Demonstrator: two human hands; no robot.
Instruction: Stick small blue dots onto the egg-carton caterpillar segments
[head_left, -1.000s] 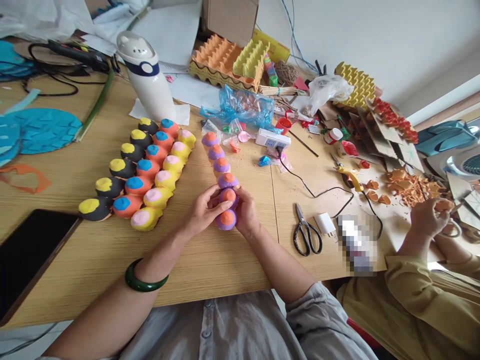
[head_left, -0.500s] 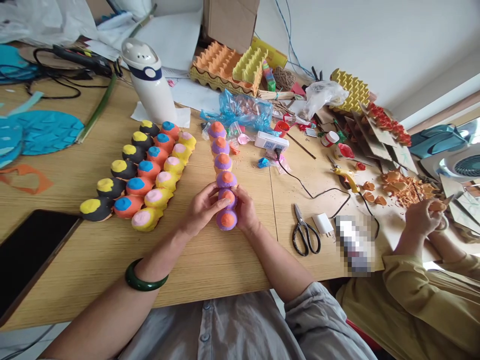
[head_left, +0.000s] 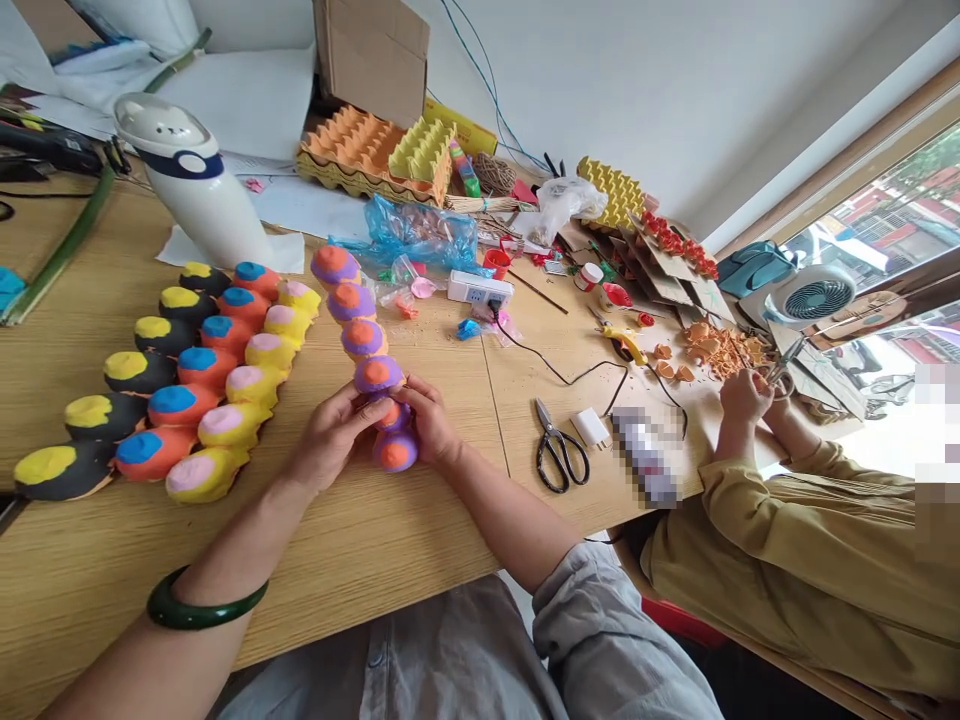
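Between my two hands is an egg-carton strip [head_left: 363, 338], its row of cups covered in purple clay with orange tops. My left hand [head_left: 330, 432] grips its near part from the left, thumb over a cup. My right hand [head_left: 430, 418] closes on the right side of the same part. The strip's far end leans to the left. To the left lie three similar strips: a black one with yellow tops [head_left: 124, 370], an orange-red one with blue tops [head_left: 202, 367] and a yellow one with pink tops [head_left: 246, 383].
Black-handled scissors [head_left: 559, 450], a white charger [head_left: 590, 428] and a power strip [head_left: 480, 289] lie to the right. A white bottle [head_left: 199, 185] stands behind the strips. Egg trays [head_left: 360, 150] are stacked at the back. A co-worker's hands [head_left: 750, 395] hold scissors at far right.
The view has turned to the right, so things on the table appear further left. The purple strip, still in both hands, now slants with its far end to the left.
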